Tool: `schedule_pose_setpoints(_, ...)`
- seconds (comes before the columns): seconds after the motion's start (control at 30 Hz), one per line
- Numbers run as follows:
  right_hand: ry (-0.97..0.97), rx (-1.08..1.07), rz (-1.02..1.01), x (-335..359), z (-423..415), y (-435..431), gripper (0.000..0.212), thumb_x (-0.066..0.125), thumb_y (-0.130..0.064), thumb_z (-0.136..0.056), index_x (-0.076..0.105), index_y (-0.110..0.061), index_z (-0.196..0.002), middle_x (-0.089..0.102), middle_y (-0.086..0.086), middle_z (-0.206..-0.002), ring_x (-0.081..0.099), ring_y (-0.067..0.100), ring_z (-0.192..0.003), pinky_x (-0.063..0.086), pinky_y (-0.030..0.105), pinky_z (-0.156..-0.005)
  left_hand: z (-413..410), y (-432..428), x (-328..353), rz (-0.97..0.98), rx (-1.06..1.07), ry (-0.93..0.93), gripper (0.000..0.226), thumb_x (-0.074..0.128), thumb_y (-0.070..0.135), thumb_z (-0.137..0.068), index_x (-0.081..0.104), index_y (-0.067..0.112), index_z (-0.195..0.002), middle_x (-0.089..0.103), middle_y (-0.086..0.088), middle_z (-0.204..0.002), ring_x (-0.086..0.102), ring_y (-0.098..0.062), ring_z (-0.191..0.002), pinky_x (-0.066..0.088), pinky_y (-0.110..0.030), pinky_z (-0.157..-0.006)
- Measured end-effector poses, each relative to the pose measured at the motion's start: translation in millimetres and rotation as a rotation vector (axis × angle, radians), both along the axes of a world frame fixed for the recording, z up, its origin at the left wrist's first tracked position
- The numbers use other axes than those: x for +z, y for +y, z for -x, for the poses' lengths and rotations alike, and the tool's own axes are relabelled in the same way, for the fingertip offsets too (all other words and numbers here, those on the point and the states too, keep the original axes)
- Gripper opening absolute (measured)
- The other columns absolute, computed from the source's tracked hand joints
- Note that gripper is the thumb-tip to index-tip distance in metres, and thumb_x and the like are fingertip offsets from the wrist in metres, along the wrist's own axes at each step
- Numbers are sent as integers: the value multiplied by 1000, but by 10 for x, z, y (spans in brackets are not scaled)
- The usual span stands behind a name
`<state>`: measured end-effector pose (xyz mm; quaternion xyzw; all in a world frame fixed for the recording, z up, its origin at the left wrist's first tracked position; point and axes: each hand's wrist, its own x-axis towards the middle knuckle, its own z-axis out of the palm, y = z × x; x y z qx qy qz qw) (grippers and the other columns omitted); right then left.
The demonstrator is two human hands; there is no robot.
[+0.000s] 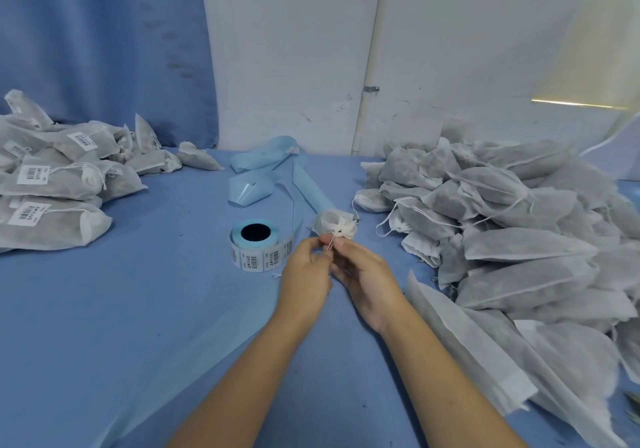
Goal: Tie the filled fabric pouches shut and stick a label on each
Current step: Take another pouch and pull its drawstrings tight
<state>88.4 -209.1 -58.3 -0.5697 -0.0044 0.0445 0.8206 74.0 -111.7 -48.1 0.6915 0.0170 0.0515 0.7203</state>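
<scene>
Fingers of the left hand (304, 274) and the right hand (363, 285) pinched the white string (330, 244) of one small pouch (333, 222). The pouch lay on the blue table (121, 309) just past the fingertips. A label roll (256, 245) stood just left of it. Labelled pouches (52, 177) were piled at far left, plain pouches (519, 240) at the right.

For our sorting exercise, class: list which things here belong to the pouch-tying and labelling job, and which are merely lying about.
In the job: pouch; its string, pinched by left hand and right hand; label roll; untied pile; labelled pile.

Lying about: backing strip; curtain; pipe.
</scene>
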Motion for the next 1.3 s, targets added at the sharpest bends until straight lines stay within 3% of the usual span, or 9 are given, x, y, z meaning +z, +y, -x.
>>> schedule_pose_setpoints(0.1,19,34,-71,0,-21,-44,17,57,-13,-90,73,-8,-92,70,5,-84,64,15,-79,53,22,-79,5,28,44,236,-136,112,20,42,2,-98,57,15,-99,31,8,-42,28,-7,-35,17,-18,-38)
schedule_pose_setpoints(0.27,103,12,-219,-24,-66,-77,31,66,-18,-73,66,0,-99,65,11,-85,56,24,-80,45,33,-80,-4,54,78,412,-278,177,19,44,2,-96,60,13,-95,27,5,-45,24,-7,-35,15,-18,-40)
schedule_pose_setpoints(0.47,198,-73,-310,1,-91,-86,4,71,-14,-66,73,-10,-65,65,3,-71,59,10,-67,50,20,-72,-19,6,-35,43,-99,11,9,54,13,-95,62,12,-100,40,12,-43,36,-3,-37,27,-16,-41)
schedule_pose_setpoints(0.57,215,-102,-320,0,-99,-81,6,68,-8,-80,68,-9,-74,64,1,-68,59,7,-62,52,15,-67,-10,5,-99,-228,19,-150,10,57,18,-93,66,21,-89,46,13,-49,43,1,-45,34,-13,-48)
schedule_pose_setpoints(0.67,197,-123,-301,-8,-85,-61,2,66,-6,-85,67,-8,-83,67,1,-71,64,7,-66,52,18,-77,26,20,-123,-464,90,-293,13,54,16,-95,61,19,-84,46,14,-53,48,0,-55,34,-15,-53)
schedule_pose_setpoints(0.77,166,-155,-285,1,-67,-39,5,68,-6,-85,69,-5,-89,71,3,-77,68,10,-73,53,24,-85,68,36,-117,-696,89,-410,11,48,16,-97,58,14,-94,54,8,-72,55,-17,-74,30,-26,-60)
schedule_pose_setpoints(0.97,234,-184,-252,84,-84,-11,3,70,-7,-84,72,-7,-82,74,2,-73,70,7,-66,57,19,-62,92,32,-97,-903,97,-484,18,44,12,-96,54,9,-110,65,-11,-88,59,-33,-82,26,-29,-61)
schedule_pose_setpoints(1.2,104,-55,-174,68,-57,-39,14,61,-15,-91,70,-8,-100,76,4,-95,71,8,-90,55,16,-73,20,154,-181,-854,128,-307,20,38,17,-101,57,11,-100,56,-1,-95,56,-23,-89,44,-35,-74)
schedule_pose_setpoints(1.3,44,-86,-94,75,-43,-13,15,56,-20,-95,70,-16,-99,73,-9,-82,65,2,-74,49,13,-67,-20,197,-205,-906,236,-271,24,36,23,-102,58,14,-101,55,-1,-99,54,-21,-91,44,-35,-73)
